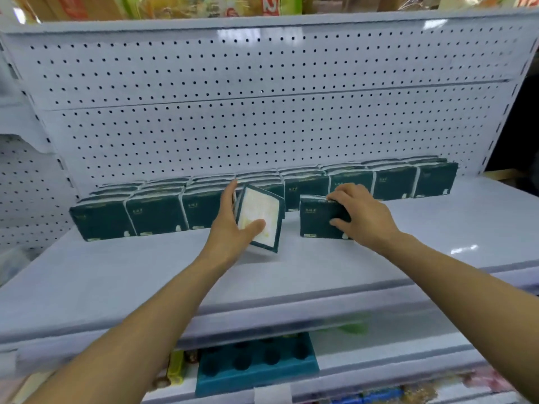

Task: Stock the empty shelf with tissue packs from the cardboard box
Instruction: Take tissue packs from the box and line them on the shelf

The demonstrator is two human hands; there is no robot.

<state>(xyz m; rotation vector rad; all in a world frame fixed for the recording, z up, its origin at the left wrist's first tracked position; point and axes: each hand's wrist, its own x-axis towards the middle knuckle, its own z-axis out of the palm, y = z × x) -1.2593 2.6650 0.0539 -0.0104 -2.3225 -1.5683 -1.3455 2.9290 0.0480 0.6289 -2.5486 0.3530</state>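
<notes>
The left hand (pixel 233 225) holds a tilted tissue pack (pixel 259 218) with its pale face turned toward the camera, thumb pressed across that face and fingers reaching up behind the pack's far edge. The pack leans on one lower corner on the shelf (pixel 408 228), not yet squared up. The right hand (pixel 360 212) is curled over the top of an upright pack (pixel 319 220), fingers draped over its upper edge and thumb against the dark front, the pack standing flat on the shelf just ahead of the back rows (pixel 291 185).

Those rows run behind both hands against the pegboard (pixel 262 118), reaching well out beyond each hand to left and right. The cardboard box is not in view.

These packs look light and soft: a thin, glossy film wrap over compressible tissue (likely to slip a little under dry fingers). A squeeze across the broad faces would dent them, so the firmer hold is probably at the narrow edges and top seam, as the right hand has it. The tilted pack likely wants turning dark face forward and standing up beside the right hand's pack.
</notes>
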